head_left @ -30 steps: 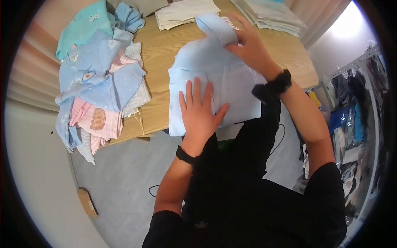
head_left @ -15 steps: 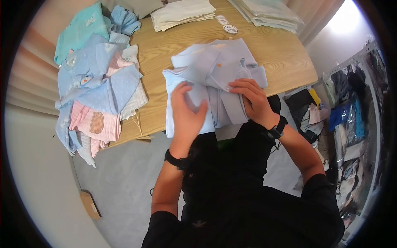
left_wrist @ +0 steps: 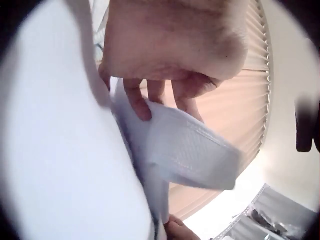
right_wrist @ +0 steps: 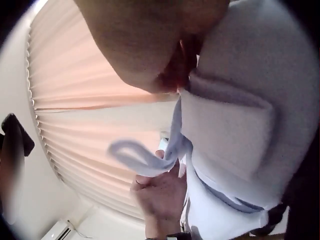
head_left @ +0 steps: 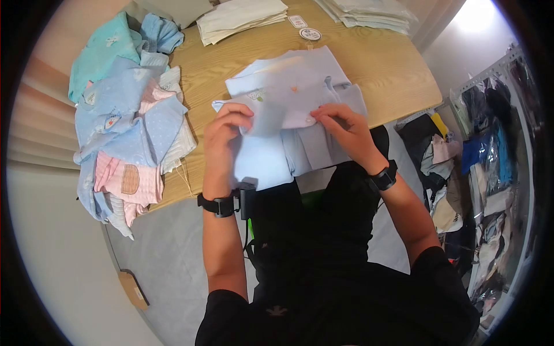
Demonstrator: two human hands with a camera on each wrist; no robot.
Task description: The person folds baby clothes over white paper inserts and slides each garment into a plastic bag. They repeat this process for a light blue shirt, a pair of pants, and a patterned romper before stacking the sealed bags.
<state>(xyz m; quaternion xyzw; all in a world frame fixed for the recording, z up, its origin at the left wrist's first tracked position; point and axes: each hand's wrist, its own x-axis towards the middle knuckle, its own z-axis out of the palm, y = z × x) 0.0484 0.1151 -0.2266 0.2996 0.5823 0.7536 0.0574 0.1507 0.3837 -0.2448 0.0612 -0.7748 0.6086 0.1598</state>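
Observation:
A light blue garment [head_left: 262,158] lies folded near the table's front edge. Its upper part shows a small orange motif and a printed patch. My left hand [head_left: 222,130] is at its left side, fingers curled over a raised fold; the left wrist view shows the fingertips gripping a band of fabric [left_wrist: 195,150]. On the other side, my right hand [head_left: 349,135] pinches the edge of the upper layer between thumb and fingers, by a small round mark. A loose loop of fabric [right_wrist: 137,157] stands up near the left hand in the right wrist view.
Paper tags [head_left: 310,34] lie behind the garment. Flat white packets [head_left: 239,17] and clear-wrapped ones [head_left: 369,14] are stacked at the back. A heap of baby clothes [head_left: 130,115] covers the table's left side and hangs over the edge. A shelf of bagged clothes [head_left: 490,150] stands to the right.
The right hand has come down from the garment's far end, laying its upper part over the lower. The left hand, earlier flat on the cloth, has moved left and now grips the fabric.

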